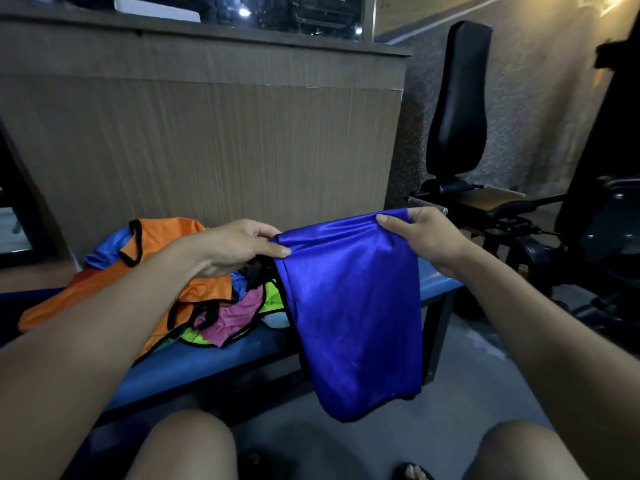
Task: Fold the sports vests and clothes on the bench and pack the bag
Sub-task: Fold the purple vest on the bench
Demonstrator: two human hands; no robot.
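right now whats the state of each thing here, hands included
blue cloth: held up by its top edge, hanging, not fully folded
left hand: pinching the cloth's left corner
right hand: gripping the right corner
pile of vests: heaped unfolded on the bench
bench: holding the pile

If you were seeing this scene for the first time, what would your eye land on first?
The shiny blue cloth, held up at centre, its top edge pinched by the left hand and the right hand, hanging in front of the bench. Next, the heap on the bench at left, topped by an orange vest.
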